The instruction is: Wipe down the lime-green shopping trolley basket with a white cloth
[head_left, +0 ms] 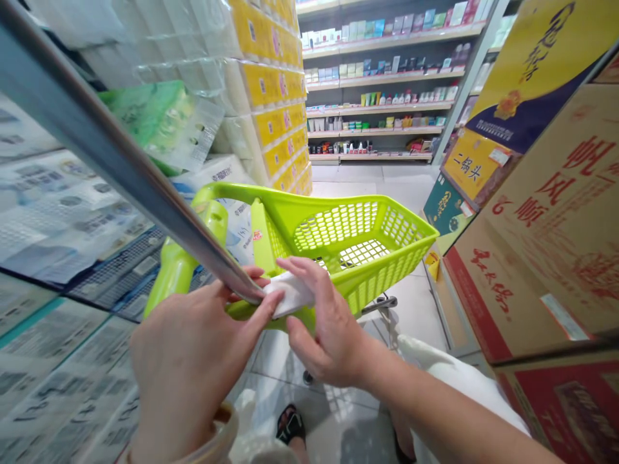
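Observation:
A shiny metal pole point(159, 174) slants from the upper left down to my hands. My left hand point(193, 354) is closed around its lower end, with the thumb pressed on a soft white piece point(293, 293), perhaps tissue or cloth, at the tip. From the other side my right hand point(329, 322) curls its fingers over that white piece; its thumb lies below. Directly behind both hands stands a lime-green shopping cart point(358, 206) with a perforated basket. Its inside appears bare where it shows. The cart's thick handle point(174, 270) is partly behind the pole.
Wrapped paper packs point(62, 212) and a green package point(149, 119) are piled at left, beside stacked yellow-and-white packs point(271, 84). Cardboard boxes point(546, 264) rise at right. Product shelves point(387, 109) stand at the back, beyond a tiled floor point(348, 175).

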Demonstrator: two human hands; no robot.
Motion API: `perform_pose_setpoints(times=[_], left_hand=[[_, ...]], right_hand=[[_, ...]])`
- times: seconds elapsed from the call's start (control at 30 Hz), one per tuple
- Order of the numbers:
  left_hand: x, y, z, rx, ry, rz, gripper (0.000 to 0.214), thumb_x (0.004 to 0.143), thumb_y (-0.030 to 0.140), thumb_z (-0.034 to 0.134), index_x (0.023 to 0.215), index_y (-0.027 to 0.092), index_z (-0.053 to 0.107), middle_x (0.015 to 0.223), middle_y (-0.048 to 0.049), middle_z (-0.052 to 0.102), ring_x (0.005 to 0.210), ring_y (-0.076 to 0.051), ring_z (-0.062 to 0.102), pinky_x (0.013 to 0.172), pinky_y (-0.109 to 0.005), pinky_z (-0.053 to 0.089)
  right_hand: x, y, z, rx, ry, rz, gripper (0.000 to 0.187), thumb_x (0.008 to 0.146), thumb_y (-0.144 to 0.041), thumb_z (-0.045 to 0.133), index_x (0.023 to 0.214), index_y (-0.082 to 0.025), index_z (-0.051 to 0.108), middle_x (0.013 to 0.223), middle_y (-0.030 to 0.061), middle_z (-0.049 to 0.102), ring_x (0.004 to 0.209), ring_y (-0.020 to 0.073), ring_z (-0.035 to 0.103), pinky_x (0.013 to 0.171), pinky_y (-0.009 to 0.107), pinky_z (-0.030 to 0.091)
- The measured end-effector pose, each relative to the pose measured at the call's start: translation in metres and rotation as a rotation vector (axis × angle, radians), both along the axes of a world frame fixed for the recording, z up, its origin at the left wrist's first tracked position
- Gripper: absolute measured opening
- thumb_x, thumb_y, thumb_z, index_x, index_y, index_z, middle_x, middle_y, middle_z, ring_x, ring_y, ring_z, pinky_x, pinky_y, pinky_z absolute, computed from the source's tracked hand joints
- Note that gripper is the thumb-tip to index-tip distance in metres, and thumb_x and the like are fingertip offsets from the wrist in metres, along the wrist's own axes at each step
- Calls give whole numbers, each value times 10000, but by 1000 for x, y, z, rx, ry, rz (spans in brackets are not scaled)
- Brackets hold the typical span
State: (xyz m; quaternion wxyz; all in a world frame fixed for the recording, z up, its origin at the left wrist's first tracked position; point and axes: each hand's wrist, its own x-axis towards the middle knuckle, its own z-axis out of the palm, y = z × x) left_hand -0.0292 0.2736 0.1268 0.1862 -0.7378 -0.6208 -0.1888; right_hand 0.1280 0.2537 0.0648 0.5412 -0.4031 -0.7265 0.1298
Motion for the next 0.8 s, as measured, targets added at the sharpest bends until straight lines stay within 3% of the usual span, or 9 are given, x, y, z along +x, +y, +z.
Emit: perform_pose_setpoints(times=[0.13,0.27,0.37,0.47,0.8], left_hand=[[-1,4,-3,53,-20,-24,386,762,655,586,887,326,747,558,-55,591,535,-270,514,532,-331,279],[3,10,-7,117,-65,-60,371,749,646,625,852,306,734,579,-42,600,571,-264,531,580,-339,318],[5,16,-10,148,-82,-103,334,776,607,631,838,290,718,601,-32,624,595,-248,554,627,-345,351],[8,20,-11,155,-97,-126,328,797,585,628,844,269,706,633,-31,655,624,-247,581,680,-359,377],[18,23,-11,147,-106,-137,355,818,610,588,891,281,699,630,-26,669,639,-257,616,719,-383,392]], right_hand=[[19,4,12,95,-44,-193,773,810,-356,665,1465,-249,269,1593,108,247,1514,359,78,1195,662,125],[34,5,25,148,-214,-297,646,732,-363,799,1317,-370,524,1633,-26,133,1491,402,-152,1166,723,32],[36,4,29,183,-286,-280,399,716,-305,829,1084,-374,692,1614,-78,188,1484,425,-150,1150,753,17],[35,4,30,232,-302,-272,154,734,-269,814,846,-348,744,1582,-135,253,1491,409,-130,1149,756,-4],[27,4,25,268,-325,-218,95,758,-243,779,745,-310,713,1588,-161,244,1484,377,-188,1117,751,-122]])
